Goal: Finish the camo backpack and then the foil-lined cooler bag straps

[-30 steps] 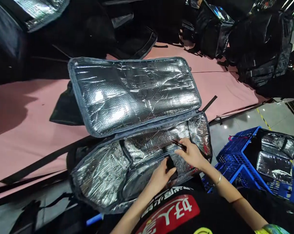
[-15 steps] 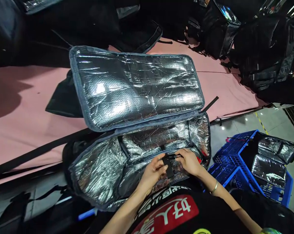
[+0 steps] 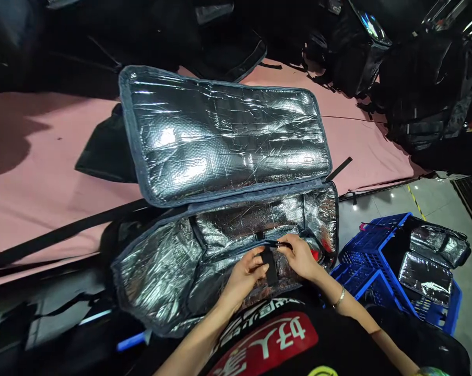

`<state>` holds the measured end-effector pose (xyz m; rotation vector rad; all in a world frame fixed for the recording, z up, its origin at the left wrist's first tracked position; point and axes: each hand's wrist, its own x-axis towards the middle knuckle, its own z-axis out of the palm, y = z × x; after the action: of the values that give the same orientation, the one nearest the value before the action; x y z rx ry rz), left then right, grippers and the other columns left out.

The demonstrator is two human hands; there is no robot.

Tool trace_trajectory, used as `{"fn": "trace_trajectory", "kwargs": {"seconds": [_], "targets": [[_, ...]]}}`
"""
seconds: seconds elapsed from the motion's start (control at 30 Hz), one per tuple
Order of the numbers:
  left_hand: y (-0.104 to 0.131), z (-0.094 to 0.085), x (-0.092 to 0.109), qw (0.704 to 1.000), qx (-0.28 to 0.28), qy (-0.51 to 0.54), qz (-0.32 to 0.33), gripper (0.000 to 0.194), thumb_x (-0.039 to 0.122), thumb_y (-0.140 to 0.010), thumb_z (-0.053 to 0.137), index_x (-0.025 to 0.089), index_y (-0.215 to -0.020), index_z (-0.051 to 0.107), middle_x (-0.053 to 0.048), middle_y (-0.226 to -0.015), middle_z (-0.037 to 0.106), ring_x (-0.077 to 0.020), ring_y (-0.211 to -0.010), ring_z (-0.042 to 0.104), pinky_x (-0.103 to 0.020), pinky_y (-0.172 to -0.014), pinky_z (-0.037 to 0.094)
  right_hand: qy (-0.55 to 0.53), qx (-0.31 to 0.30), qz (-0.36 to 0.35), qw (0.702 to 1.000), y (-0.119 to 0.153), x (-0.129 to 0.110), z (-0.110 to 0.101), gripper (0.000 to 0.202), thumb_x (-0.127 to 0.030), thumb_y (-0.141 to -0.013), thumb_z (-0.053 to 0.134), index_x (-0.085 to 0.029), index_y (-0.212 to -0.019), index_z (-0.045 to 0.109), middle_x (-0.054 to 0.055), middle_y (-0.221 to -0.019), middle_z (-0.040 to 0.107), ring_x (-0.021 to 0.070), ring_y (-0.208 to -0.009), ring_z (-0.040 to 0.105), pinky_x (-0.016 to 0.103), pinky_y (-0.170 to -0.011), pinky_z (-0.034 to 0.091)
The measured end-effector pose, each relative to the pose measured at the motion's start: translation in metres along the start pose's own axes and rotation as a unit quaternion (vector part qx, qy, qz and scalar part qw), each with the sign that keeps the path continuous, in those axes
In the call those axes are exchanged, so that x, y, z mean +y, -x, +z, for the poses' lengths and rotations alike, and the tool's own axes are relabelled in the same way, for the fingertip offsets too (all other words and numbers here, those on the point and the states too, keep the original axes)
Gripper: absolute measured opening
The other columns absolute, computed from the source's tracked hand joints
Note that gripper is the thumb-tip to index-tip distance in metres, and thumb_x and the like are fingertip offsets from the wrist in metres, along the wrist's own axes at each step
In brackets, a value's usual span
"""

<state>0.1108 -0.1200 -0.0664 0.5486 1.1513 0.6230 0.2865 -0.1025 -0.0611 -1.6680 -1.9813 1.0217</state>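
Note:
An insulated bag (image 3: 157, 271) with silver foil lining lies open before me, its foil-faced lid (image 3: 228, 141) folded back on the far side. Over the near part of the opening, my left hand (image 3: 251, 265) pinches the edge of a black strap (image 3: 270, 267) that hangs between my hands. Just right of it, my right hand (image 3: 298, 256) has its fingers closed on a thin dark piece at the inner edge of the bag. Something red shows inside the bag, beyond my right hand.
Pink cloth (image 3: 32, 141) covers the table under the bag. Black bags (image 3: 420, 94) are piled along the far side. Blue plastic crates (image 3: 392, 261), with a small foil-lined bag (image 3: 426, 277) on them, stand on the floor at the right. A dark strap sticks out past the hinge.
My right hand has shifted slightly left and up, closer to my left hand. The view has moved a little. My left hand keeps its grip.

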Motion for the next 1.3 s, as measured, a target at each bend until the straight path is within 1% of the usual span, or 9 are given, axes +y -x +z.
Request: {"fn": "trace_trajectory", "kwargs": {"seconds": [0.13, 0.33, 0.5, 0.8, 0.9, 1.0, 1.07, 1.2, 1.3], "targets": [[-0.002, -0.003, -0.001, 1.000, -0.013, 0.017, -0.010, 0.064, 0.038, -0.054, 0.067, 0.016, -0.110, 0.048, -0.004, -0.084, 0.064, -0.0205, -0.077, 0.062, -0.034, -0.073, 0.049, -0.002, -0.051, 0.011, 0.999, -0.007, -0.004, 0.007, 0.033, -0.035, -0.077, 0.069, -0.022, -0.106, 0.059, 0.005, -0.102, 0.063, 0.0202, -0.094, 0.059, 0.030, -0.082, 0.044], [-0.004, -0.006, -0.001, 1.000, -0.006, -0.017, 0.015, 0.058, 0.036, -0.055, 0.065, 0.016, -0.108, 0.050, -0.009, -0.099, 0.067, -0.0251, -0.091, 0.063, -0.034, -0.075, 0.052, 0.008, -0.042, 0.015, 0.999, -0.009, -0.012, 0.011, 0.015, -0.032, -0.080, 0.067, -0.022, -0.091, 0.066, 0.001, -0.090, 0.067, 0.0167, -0.085, 0.060, 0.025, -0.075, 0.044], [-0.010, -0.010, -0.006, 0.999, -0.031, -0.006, -0.003, 0.065, 0.038, -0.054, 0.069, 0.017, -0.112, 0.049, -0.009, -0.096, 0.069, -0.0251, -0.087, 0.064, -0.033, -0.072, 0.053, 0.033, -0.064, 0.039, 0.997, -0.012, -0.013, 0.009, 0.019, -0.037, -0.078, 0.068, -0.023, -0.090, 0.067, 0.001, -0.087, 0.066, 0.0183, -0.081, 0.059, 0.026, -0.073, 0.043], [-0.014, -0.009, -0.010, 0.999, -0.021, -0.038, 0.008, 0.057, 0.051, -0.049, 0.074, 0.018, -0.095, 0.062, -0.007, -0.085, 0.070, -0.0263, -0.079, 0.064, -0.035, -0.068, 0.055, 0.031, -0.107, 0.030, 0.993, -0.012, -0.013, 0.009, 0.013, -0.033, -0.084, 0.060, -0.021, -0.083, 0.065, -0.001, -0.072, 0.059, 0.0131, -0.059, 0.048, 0.022, -0.054, 0.035], [-0.013, -0.009, -0.007, 0.999, -0.019, -0.028, -0.003, 0.054, 0.046, -0.048, 0.076, 0.018, -0.092, 0.062, -0.006, -0.085, 0.070, -0.0247, -0.077, 0.065, -0.033, -0.067, 0.055, 0.011, -0.090, -0.017, 0.996, 0.000, -0.028, -0.003, 0.014, -0.031, -0.085, 0.059, -0.018, -0.079, 0.061, -0.001, -0.069, 0.056, 0.0127, -0.060, 0.047, 0.022, -0.056, 0.035], [-0.013, -0.007, -0.003, 0.999, -0.004, 0.010, -0.033, 0.051, 0.043, -0.045, 0.079, 0.018, -0.087, 0.061, -0.005, -0.078, 0.070, -0.0218, -0.068, 0.065, -0.029, -0.061, 0.054, -0.061, -0.126, -0.107, 0.984, 0.015, -0.044, -0.019, 0.013, -0.027, -0.083, 0.061, -0.017, -0.076, 0.057, 0.000, -0.074, 0.056, 0.0126, -0.068, 0.050, 0.021, -0.065, 0.039], [-0.014, -0.005, -0.001, 0.997, 0.017, 0.055, -0.053, 0.050, 0.045, -0.044, 0.080, 0.017, -0.080, 0.060, -0.004, -0.071, 0.068, -0.0192, -0.060, 0.063, -0.028, -0.055, 0.053, -0.109, -0.146, -0.111, 0.977, 0.021, -0.047, -0.026, 0.014, -0.026, -0.081, 0.064, -0.017, -0.075, 0.056, -0.001, -0.076, 0.057, 0.0121, -0.071, 0.053, 0.021, -0.067, 0.041], [-0.017, -0.005, -0.001, 0.992, 0.052, 0.101, -0.052, 0.045, 0.046, -0.047, 0.080, 0.014, -0.069, 0.057, -0.002, -0.060, 0.062, -0.0120, -0.048, 0.056, -0.021, -0.045, 0.047, -0.101, -0.050, -0.002, 0.994, 0.021, -0.034, -0.021, 0.018, -0.025, -0.079, 0.066, -0.016, -0.091, 0.056, 0.001, -0.084, 0.060, 0.0144, -0.077, 0.056, 0.024, -0.073, 0.044], [-0.020, -0.007, -0.002, 0.989, 0.073, 0.119, -0.046, 0.045, 0.043, -0.045, 0.081, 0.014, -0.065, 0.054, 0.000, -0.054, 0.058, -0.0081, -0.043, 0.051, -0.017, -0.042, 0.043, -0.008, 0.042, 0.014, 0.999, 0.014, -0.024, -0.012, 0.025, -0.021, -0.087, 0.054, -0.016, -0.111, 0.052, 0.007, -0.101, 0.059, 0.0188, -0.094, 0.056, 0.031, -0.084, 0.043]]}}
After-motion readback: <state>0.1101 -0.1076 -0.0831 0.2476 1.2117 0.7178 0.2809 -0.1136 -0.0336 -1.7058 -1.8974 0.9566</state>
